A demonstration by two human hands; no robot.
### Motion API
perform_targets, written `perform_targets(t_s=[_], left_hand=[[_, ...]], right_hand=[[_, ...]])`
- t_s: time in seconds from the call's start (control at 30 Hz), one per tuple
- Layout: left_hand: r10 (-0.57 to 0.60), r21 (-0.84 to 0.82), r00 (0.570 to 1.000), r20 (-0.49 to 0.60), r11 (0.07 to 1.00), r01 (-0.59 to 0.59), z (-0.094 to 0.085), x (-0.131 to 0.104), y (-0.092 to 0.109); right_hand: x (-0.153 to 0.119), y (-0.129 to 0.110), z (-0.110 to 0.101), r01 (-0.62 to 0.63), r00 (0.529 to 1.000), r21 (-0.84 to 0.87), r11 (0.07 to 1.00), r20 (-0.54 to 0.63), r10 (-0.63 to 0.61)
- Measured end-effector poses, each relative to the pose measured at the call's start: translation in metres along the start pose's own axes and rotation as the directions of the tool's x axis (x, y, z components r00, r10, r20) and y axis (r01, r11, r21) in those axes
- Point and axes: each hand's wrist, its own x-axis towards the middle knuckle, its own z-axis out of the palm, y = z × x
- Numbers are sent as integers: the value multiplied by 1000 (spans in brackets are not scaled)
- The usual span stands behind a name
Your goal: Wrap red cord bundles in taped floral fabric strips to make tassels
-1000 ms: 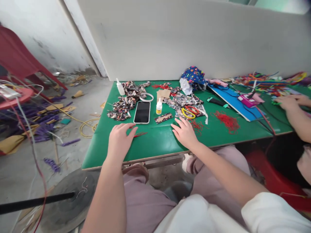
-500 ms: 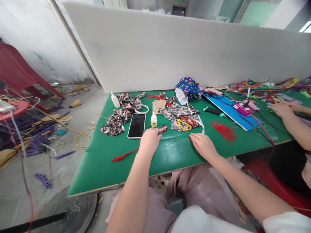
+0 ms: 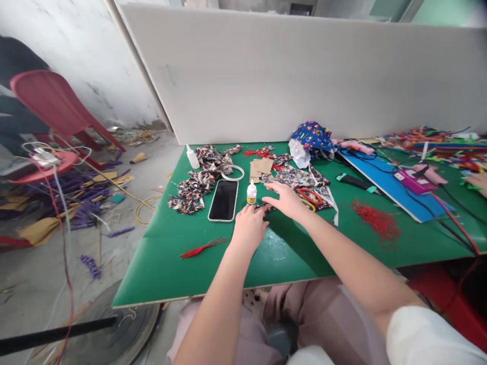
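My left hand point(image 3: 249, 225) is low over the green table, its fingertips on the left end of a small dark floral fabric piece point(image 3: 267, 208). Much of that piece is hidden by my hands. My right hand point(image 3: 285, 199) hovers just to the right with fingers stretched and apart, holding nothing. A small white glue bottle with a yellow label point(image 3: 251, 193) stands upright right behind my left fingers. Yellow-and-red-handled scissors point(image 3: 310, 195) lie partly behind my right hand on floral cloth point(image 3: 292, 176). A phone point(image 3: 223, 201) lies left of the bottle.
Bunched floral fabric point(image 3: 192, 190), a second white bottle point(image 3: 192, 157), a white ring point(image 3: 233, 173) and brown cards point(image 3: 261, 168) lie farther back. Red strings point(image 3: 201, 248) are front left, more red threads point(image 3: 375, 220) right. A cutter point(image 3: 357, 182) and blue board point(image 3: 384, 177) lie right. A co-worker's hand point(image 3: 477, 182) shows at far right.
My right hand has moved left and away from me, from the table's front area to beside the glue bottle, its fingers spreading. My left hand stays at the fabric piece. The view has turned slightly left.
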Motion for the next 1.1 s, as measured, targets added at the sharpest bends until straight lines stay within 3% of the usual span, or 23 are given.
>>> perform_targets(t_s=[0.1,0.2,0.37,0.5,0.67,0.77,0.83,0.93,1.1], left_hand=[[15,4,1000,7,1000,-15,0,1,-6],[44,1,999,7,999,-44,1,2,-10],[65,-16,998,5,998,-65,5,1,-7],[88,-60,996,2,994,-88,4,-2,-1],[143,-220,988,-63,963,-154,-13,-5,0],[117,-329,987,-112,933,-148,-28,-9,-4],[73,-375,985,-155,918,-127,-35,-11,-10],[-8,-421,967,-255,901,-104,-41,-16,-17],[-123,-484,897,-424,868,-109,-45,-22,-23]], right_hand=[[24,-7,24,12,997,52,999,70,-15],[25,-6,33,11,995,63,998,95,-17],[27,9,14,61,982,112,992,168,-80],[62,22,4,75,973,121,990,210,-99],[115,21,39,145,977,52,988,148,-151],[130,17,62,204,966,35,978,153,-207],[133,15,65,215,967,32,976,135,-217],[132,13,46,187,980,39,982,60,-189],[116,-3,-23,119,988,65,991,-104,-112]])
